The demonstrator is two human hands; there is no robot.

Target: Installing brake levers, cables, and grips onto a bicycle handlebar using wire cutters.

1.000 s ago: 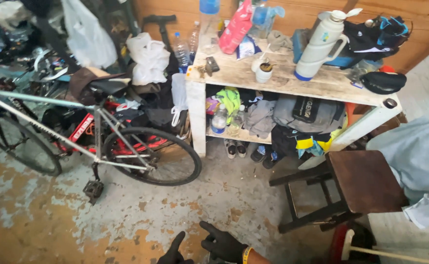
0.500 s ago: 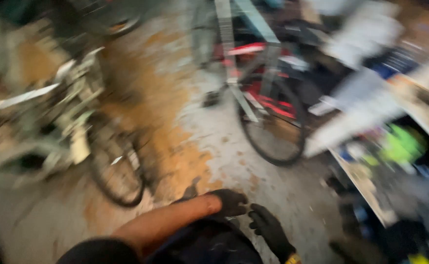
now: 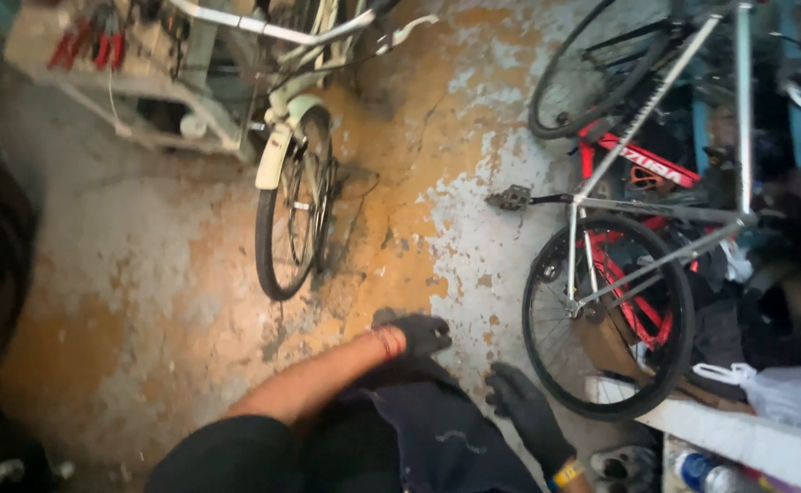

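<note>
Head view: the black-gloved left hand (image 3: 419,333) rests on dark navy cloth (image 3: 437,429) over the lap, fingers curled loosely, gripping nothing clearly. The gloved right hand (image 3: 524,411) hovers just beside it, fingers open, near the silver-framed bicycle's rear wheel (image 3: 606,315).

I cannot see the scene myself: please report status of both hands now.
Left gloved hand and right gloved hand empty, fingers loose. Nearest: dark blue cloth. Silver-framed bicycle close on right.
</note>
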